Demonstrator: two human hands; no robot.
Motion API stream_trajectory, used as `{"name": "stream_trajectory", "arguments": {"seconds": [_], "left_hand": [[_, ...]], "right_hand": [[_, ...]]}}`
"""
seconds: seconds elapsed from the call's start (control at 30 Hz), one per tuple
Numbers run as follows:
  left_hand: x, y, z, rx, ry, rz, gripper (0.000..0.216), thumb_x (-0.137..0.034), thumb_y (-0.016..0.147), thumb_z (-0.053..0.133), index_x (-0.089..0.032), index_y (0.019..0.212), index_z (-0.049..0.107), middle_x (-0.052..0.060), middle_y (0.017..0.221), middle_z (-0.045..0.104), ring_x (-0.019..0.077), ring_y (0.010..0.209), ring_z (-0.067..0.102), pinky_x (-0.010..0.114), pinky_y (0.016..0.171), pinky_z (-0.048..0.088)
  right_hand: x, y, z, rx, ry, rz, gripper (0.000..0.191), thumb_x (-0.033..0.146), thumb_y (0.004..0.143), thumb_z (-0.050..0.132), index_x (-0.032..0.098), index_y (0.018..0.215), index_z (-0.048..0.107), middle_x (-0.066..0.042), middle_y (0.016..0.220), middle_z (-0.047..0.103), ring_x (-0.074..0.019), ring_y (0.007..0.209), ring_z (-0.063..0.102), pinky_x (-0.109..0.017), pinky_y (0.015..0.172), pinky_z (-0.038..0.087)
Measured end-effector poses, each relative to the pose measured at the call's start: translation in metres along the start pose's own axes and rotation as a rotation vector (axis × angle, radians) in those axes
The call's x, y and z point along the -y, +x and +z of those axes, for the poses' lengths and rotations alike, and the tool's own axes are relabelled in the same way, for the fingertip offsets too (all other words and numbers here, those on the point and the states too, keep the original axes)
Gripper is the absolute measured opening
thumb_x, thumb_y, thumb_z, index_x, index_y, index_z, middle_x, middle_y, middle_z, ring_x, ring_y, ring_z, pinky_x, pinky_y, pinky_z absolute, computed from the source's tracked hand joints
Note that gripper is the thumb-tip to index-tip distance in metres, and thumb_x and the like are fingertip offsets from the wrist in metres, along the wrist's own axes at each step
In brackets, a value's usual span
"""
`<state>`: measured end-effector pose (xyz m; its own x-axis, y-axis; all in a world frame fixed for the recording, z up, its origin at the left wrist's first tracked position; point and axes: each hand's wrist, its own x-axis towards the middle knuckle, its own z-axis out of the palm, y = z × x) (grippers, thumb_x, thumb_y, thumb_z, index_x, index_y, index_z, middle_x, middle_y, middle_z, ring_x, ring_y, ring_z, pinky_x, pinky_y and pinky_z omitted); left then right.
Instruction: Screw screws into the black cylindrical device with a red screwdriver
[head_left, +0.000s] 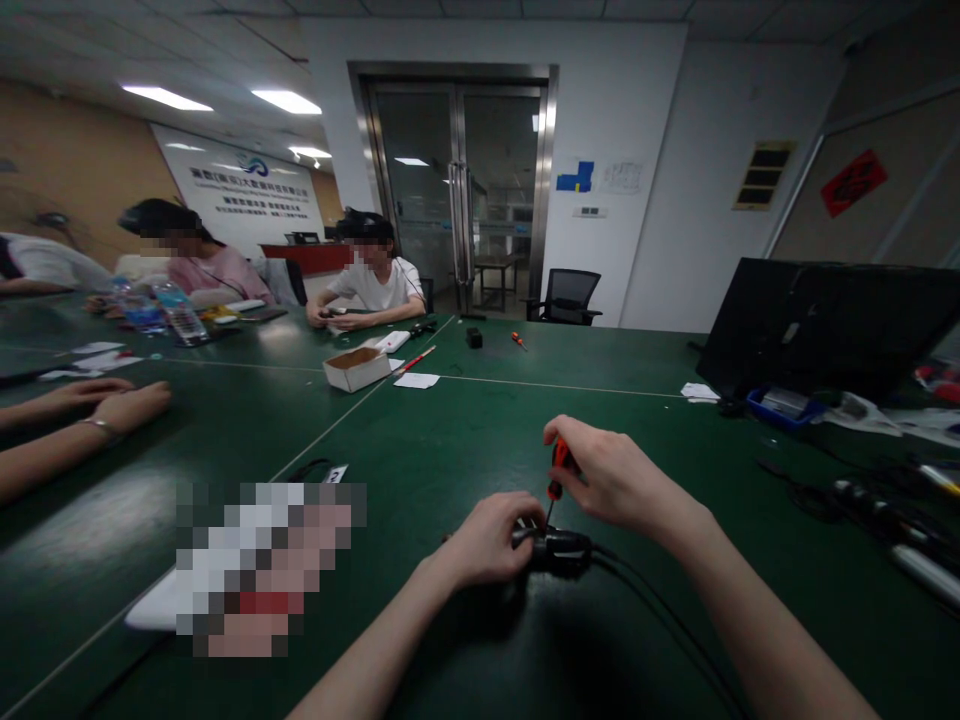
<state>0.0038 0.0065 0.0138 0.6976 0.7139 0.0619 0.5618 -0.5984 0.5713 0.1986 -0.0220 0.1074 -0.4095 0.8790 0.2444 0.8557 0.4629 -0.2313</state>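
Observation:
My right hand (611, 470) is closed around the orange-and-black handle of a screwdriver (557, 468). The screwdriver stands nearly upright, its thin shaft pointing down at a black device with a cable (562, 553). Whether the tip sits in a screw is too small to tell. My left hand (491, 538) grips the left end of the black device, fingers curled over it, on the green table (420, 460). From the device's right side black cables run toward the front edge. Part of the device is hidden under my left fingers.
A blurred white item (154, 600) lies left of my arm. Beyond are a small open box (358, 370), another screwdriver (519, 341) and a black block (474, 338). A monitor (825, 330) and blue tray (784, 408) stand right. Another person's hands (131, 408) rest at left; several people sit around.

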Motion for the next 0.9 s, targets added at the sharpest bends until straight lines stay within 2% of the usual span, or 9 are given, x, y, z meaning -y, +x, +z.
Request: {"name": "stream_trajectory", "arguments": {"seconds": [0.07,0.17,0.27,0.4,0.6,0.73,0.9], "left_hand": [[-0.001,0.0,0.0,0.006,0.002,-0.009,0.017,-0.009,0.081,0.057,-0.018,0.092,0.066,0.003,0.095,0.069,0.0196,0.087,0.062,0.027,0.078,0.047],[-0.001,-0.001,-0.001,0.004,-0.004,-0.015,0.017,-0.009,0.08,0.057,-0.018,0.092,0.066,0.004,0.095,0.069,0.0198,0.086,0.062,0.026,0.077,0.048],[0.0,0.0,0.0,-0.006,-0.009,-0.012,0.017,-0.009,0.08,0.057,-0.018,0.092,0.066,0.004,0.095,0.069,0.0199,0.086,0.062,0.026,0.077,0.048],[0.002,0.0,0.002,-0.018,-0.002,0.008,0.018,-0.009,0.08,0.056,-0.018,0.093,0.067,0.004,0.095,0.07,0.0197,0.086,0.062,0.027,0.078,0.047],[0.003,0.0,0.003,-0.012,0.013,0.001,0.019,-0.011,0.079,0.056,-0.018,0.093,0.067,0.004,0.094,0.069,0.0204,0.086,0.062,0.027,0.078,0.048],[0.004,0.0,0.004,-0.015,0.004,0.007,0.02,-0.01,0.078,0.056,-0.018,0.093,0.067,0.004,0.095,0.069,0.0209,0.088,0.063,0.027,0.08,0.048],[0.003,0.0,0.003,-0.022,-0.004,0.024,0.019,-0.01,0.08,0.056,-0.018,0.093,0.068,0.004,0.096,0.07,0.0211,0.088,0.063,0.028,0.083,0.048]], "right_hand": [[0.003,0.002,0.001,-0.014,-0.102,-0.002,0.017,0.027,0.093,0.068,0.022,0.106,0.058,-0.004,0.097,0.069,-0.019,0.078,0.066,-0.028,0.061,0.033],[0.01,0.004,0.001,-0.028,-0.235,0.029,0.029,0.047,0.092,0.071,0.02,0.092,0.059,-0.004,0.085,0.07,-0.0213,0.073,0.066,-0.029,0.058,0.027],[0.012,0.002,0.0,-0.05,-0.268,0.024,0.035,0.052,0.095,0.067,0.019,0.086,0.06,-0.006,0.083,0.07,-0.0216,0.073,0.066,-0.029,0.057,0.025],[0.009,-0.001,-0.001,-0.058,-0.18,-0.026,0.029,0.046,0.094,0.069,0.019,0.093,0.06,-0.005,0.091,0.071,-0.0205,0.077,0.067,-0.028,0.058,0.03],[0.005,0.002,0.0,-0.018,-0.225,0.068,0.024,0.043,0.096,0.066,0.02,0.094,0.059,-0.007,0.084,0.074,-0.0227,0.072,0.068,-0.029,0.057,0.028],[0.003,0.001,-0.001,-0.006,-0.084,-0.051,0.013,0.025,0.092,0.067,0.022,0.1,0.058,-0.003,0.093,0.071,-0.0181,0.078,0.064,-0.027,0.062,0.031],[0.0,-0.004,-0.003,0.001,0.107,-0.155,0.023,0.01,0.082,0.065,0.021,0.101,0.057,-0.001,0.097,0.063,-0.0147,0.08,0.057,-0.025,0.067,0.037]]}}
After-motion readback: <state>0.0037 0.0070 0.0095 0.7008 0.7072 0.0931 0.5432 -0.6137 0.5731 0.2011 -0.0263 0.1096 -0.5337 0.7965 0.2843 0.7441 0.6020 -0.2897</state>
